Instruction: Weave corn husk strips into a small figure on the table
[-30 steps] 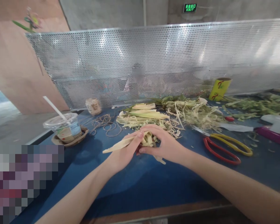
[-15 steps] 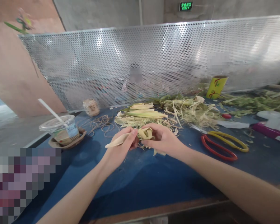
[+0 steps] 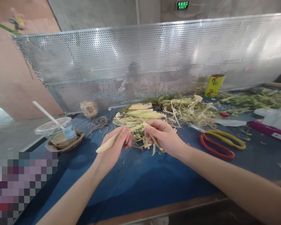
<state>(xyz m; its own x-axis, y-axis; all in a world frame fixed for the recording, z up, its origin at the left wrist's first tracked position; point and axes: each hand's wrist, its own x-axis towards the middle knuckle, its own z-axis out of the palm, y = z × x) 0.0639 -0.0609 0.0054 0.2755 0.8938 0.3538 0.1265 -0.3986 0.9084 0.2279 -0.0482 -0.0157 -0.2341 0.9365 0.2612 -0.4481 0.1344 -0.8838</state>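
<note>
A pale, dried corn husk strip [image 3: 107, 144] runs across my left hand [image 3: 115, 142], pinched between thumb and fingers, its wide end jutting out to the left. Its narrow part stretches over to my right hand [image 3: 162, 137], whose closed fingertips grip it. Another thin husk piece hangs below the right fingers. Just behind and beneath the hands lie small curled husk scraps [image 3: 144, 139] on the blue table [image 3: 131, 181]. Farther back is a stack of yellowish husk strips [image 3: 142, 113].
Red-and-yellow-handled scissors [image 3: 221, 142] lie at right, near a purple box [image 3: 269, 129]. Tangled twine [image 3: 99, 125] and a drink cup [image 3: 63, 134] with a straw are at left. A husk heap [image 3: 189, 107], a yellow can [image 3: 214, 86] and a perforated metal screen [image 3: 135, 56] stand behind.
My hands have moved apart, and the folded husk between them is now drawn out into a straight strip. My left hand has shifted left. The view has turned slightly right.
</note>
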